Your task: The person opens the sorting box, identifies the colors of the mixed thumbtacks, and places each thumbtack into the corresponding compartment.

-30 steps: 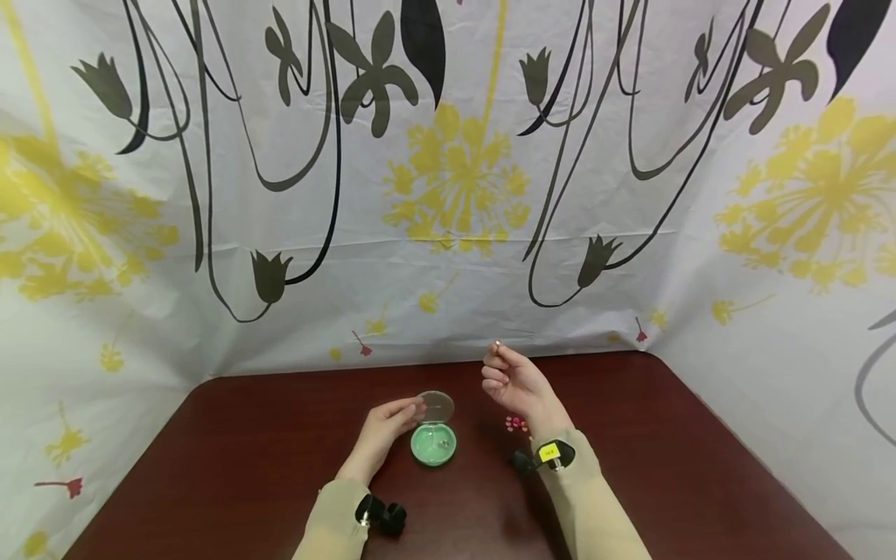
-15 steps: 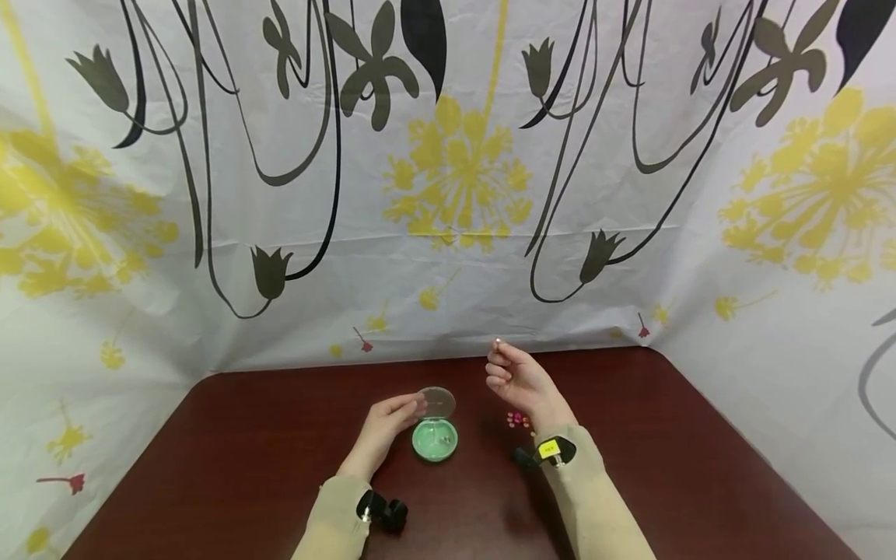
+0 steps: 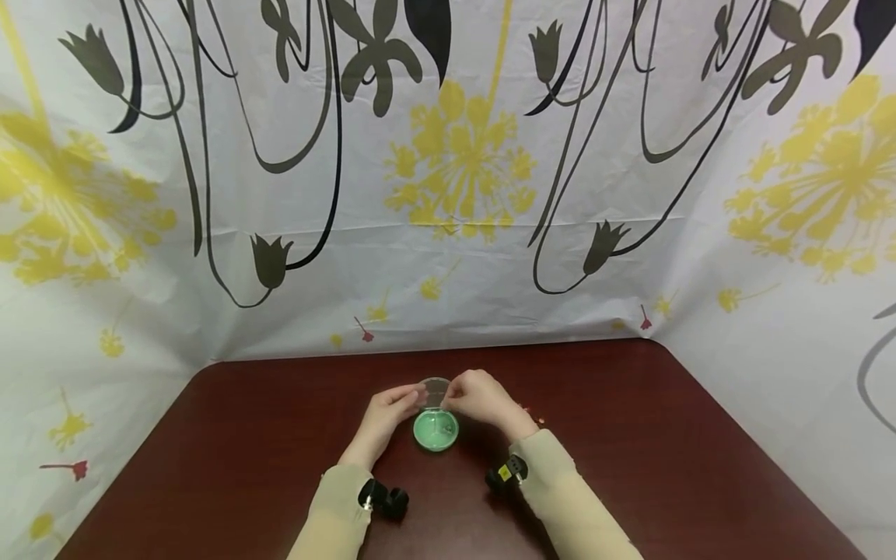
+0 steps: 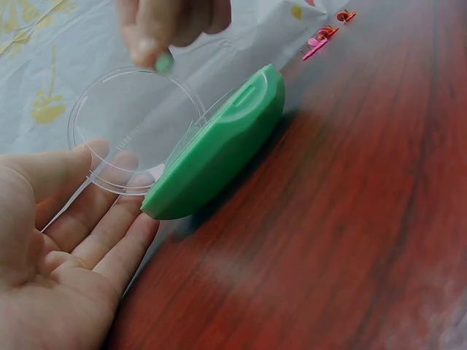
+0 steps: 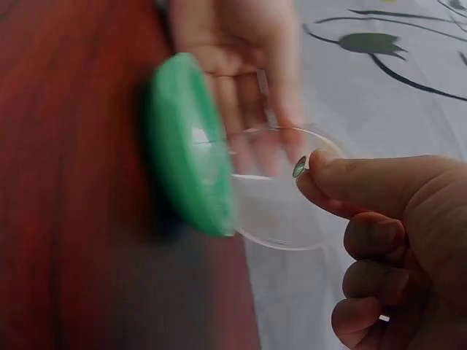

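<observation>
A round green case (image 3: 435, 432) stands on the table with its clear lid (image 4: 135, 109) raised. My left hand (image 3: 385, 414) holds the lid at its left edge, thumb on one face and fingers behind. Close over the lid, my right hand (image 3: 481, 398) pinches a small shiny greenish round piece (image 5: 300, 168) between thumb and index finger. What kind of piece it is cannot be told. The other right fingers are curled in. Something small and shiny shows inside the case's base, too tiny to make out.
Several small shiny pink and red pieces (image 4: 319, 44) lie on the dark red-brown table (image 3: 672, 435), right of the case and partly hidden by my right hand in the head view. A flower-patterned white cloth (image 3: 448, 295) hangs behind the table and at both sides.
My right hand has come down and left from above the loose pieces to the raised lid, carrying the pinched piece. The left hand stays on the lid. The head view has tilted slightly.
</observation>
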A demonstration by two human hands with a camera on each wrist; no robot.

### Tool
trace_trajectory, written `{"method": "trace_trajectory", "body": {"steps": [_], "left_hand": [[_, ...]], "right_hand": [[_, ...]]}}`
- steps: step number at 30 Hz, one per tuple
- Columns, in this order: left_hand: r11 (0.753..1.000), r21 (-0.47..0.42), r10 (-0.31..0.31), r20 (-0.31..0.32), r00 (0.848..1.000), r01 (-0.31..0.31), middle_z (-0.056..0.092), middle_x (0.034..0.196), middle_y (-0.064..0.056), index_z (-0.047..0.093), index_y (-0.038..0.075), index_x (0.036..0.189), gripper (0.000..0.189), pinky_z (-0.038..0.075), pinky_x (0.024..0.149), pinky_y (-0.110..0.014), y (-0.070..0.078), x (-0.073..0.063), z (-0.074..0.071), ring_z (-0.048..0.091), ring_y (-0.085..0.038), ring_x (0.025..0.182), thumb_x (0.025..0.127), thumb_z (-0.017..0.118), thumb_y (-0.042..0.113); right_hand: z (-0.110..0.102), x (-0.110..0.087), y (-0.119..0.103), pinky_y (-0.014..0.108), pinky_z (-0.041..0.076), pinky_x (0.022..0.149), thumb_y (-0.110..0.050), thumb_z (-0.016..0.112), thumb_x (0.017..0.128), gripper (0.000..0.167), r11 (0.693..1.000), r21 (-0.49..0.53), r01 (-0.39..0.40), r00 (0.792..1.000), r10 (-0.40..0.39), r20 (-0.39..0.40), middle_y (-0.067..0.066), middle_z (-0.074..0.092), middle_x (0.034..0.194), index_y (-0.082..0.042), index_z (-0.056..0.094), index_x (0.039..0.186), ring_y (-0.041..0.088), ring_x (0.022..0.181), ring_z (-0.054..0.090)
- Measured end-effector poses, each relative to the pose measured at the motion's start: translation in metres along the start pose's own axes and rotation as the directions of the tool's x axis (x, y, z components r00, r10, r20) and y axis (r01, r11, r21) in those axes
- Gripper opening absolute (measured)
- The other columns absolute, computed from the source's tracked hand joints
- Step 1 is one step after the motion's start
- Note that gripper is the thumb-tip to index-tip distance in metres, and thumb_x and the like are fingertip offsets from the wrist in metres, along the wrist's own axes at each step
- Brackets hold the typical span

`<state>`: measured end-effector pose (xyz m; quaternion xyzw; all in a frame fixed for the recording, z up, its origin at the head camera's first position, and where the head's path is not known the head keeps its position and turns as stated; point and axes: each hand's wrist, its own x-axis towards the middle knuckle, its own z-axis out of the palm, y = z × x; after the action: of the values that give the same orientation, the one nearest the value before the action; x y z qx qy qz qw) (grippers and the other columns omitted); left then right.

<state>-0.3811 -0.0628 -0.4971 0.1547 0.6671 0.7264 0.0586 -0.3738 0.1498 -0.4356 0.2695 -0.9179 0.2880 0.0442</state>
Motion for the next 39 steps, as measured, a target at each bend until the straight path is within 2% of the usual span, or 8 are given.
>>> {"method": "trace_trajectory", "body": {"steps": [5, 13, 18, 22, 27, 31, 35, 39], "left_hand": [[1.000, -0.014, 0.007, -0.014, 1.000, -0.007, 0.064, 0.120, -0.020, 0.062, -0.005, 0.126, 0.034, 0.050, 0.096, -0.039, 0.000, 0.000, 0.001, 0.062, -0.029, 0.111, 0.098, 0.060, 0.015], [1.000, -0.022, 0.007, -0.017, 1.000, -0.007, 0.065, 0.118, -0.019, 0.063, -0.005, 0.125, 0.033, 0.051, 0.095, -0.039, 0.001, 0.000, 0.002, 0.063, -0.028, 0.110, 0.097, 0.060, 0.014], [1.000, -0.020, -0.002, -0.016, 1.000, 0.001, 0.065, 0.119, -0.018, 0.063, -0.004, 0.125, 0.033, 0.051, 0.096, -0.039, -0.001, 0.000, 0.000, 0.062, -0.028, 0.111, 0.098, 0.060, 0.015], [1.000, -0.019, -0.002, -0.015, 1.000, 0.002, 0.065, 0.120, -0.018, 0.062, -0.004, 0.126, 0.034, 0.050, 0.096, -0.039, -0.002, 0.001, 0.000, 0.062, -0.028, 0.111, 0.098, 0.060, 0.015], [1.000, -0.016, -0.002, -0.004, 1.000, 0.002, 0.064, 0.120, -0.020, 0.062, -0.004, 0.126, 0.035, 0.050, 0.097, -0.038, 0.000, 0.001, -0.001, 0.062, -0.029, 0.111, 0.098, 0.060, 0.016], [1.000, -0.006, -0.003, 0.009, 1.000, 0.003, 0.064, 0.120, -0.021, 0.061, -0.005, 0.127, 0.036, 0.049, 0.098, -0.039, 0.001, -0.001, 0.001, 0.061, -0.032, 0.112, 0.098, 0.060, 0.016], [1.000, -0.003, -0.002, 0.009, 1.000, 0.002, 0.064, 0.121, -0.021, 0.061, -0.004, 0.127, 0.035, 0.049, 0.099, -0.039, 0.003, -0.001, 0.002, 0.061, -0.032, 0.113, 0.098, 0.060, 0.015], [1.000, -0.007, 0.004, 0.002, 1.000, -0.004, 0.063, 0.122, -0.020, 0.061, -0.004, 0.127, 0.034, 0.049, 0.098, -0.039, 0.002, -0.001, 0.002, 0.061, -0.031, 0.113, 0.098, 0.059, 0.014]], "right_hand": [[0.009, 0.001, 0.000, 0.023, 0.046, 0.052, -0.019, 0.075, 0.085, 0.010, 0.992, -0.122, -0.004, 1.000, 0.006, 0.014, -0.014, 0.063, 0.066, -0.018, 0.076, 0.075, 0.002, 0.055, 0.052], [0.016, 0.002, -0.001, 0.025, 0.050, 0.056, -0.025, 0.080, 0.079, 0.009, 0.974, -0.226, -0.015, 0.999, 0.025, 0.042, -0.016, 0.064, 0.068, -0.020, 0.077, 0.073, 0.003, 0.061, 0.057], [0.020, 0.002, 0.001, 0.026, 0.050, 0.056, -0.027, 0.080, 0.080, 0.009, 0.965, -0.263, -0.008, 0.999, 0.022, 0.048, -0.015, 0.065, 0.069, -0.020, 0.077, 0.074, 0.004, 0.062, 0.057], [0.018, 0.000, 0.000, 0.025, 0.051, 0.056, -0.027, 0.080, 0.080, 0.009, 0.970, -0.243, -0.015, 0.998, 0.029, 0.056, -0.015, 0.065, 0.069, -0.020, 0.078, 0.075, 0.003, 0.063, 0.057], [-0.009, -0.004, 0.006, 0.026, 0.053, 0.062, -0.024, 0.077, 0.082, 0.007, 0.990, -0.137, -0.039, 0.999, 0.040, 0.009, -0.015, 0.068, 0.071, -0.020, 0.078, 0.076, 0.003, 0.066, 0.060], [-0.047, -0.020, 0.020, 0.030, 0.054, 0.068, -0.018, 0.075, 0.081, 0.004, 0.988, -0.087, -0.132, 0.990, 0.127, -0.054, -0.010, 0.070, 0.076, -0.018, 0.078, 0.079, 0.006, 0.070, 0.061], [-0.070, -0.036, 0.035, 0.030, 0.048, 0.061, -0.008, 0.070, 0.080, 0.011, 0.964, -0.071, -0.257, 0.966, 0.257, -0.005, -0.006, 0.069, 0.072, -0.013, 0.077, 0.075, 0.007, 0.059, 0.052], [-0.072, -0.044, 0.047, 0.027, 0.035, 0.053, -0.005, 0.066, 0.084, 0.028, 0.943, -0.053, -0.328, 0.941, 0.331, 0.073, -0.005, 0.053, 0.054, -0.009, 0.063, 0.057, 0.011, 0.049, 0.032]]}}
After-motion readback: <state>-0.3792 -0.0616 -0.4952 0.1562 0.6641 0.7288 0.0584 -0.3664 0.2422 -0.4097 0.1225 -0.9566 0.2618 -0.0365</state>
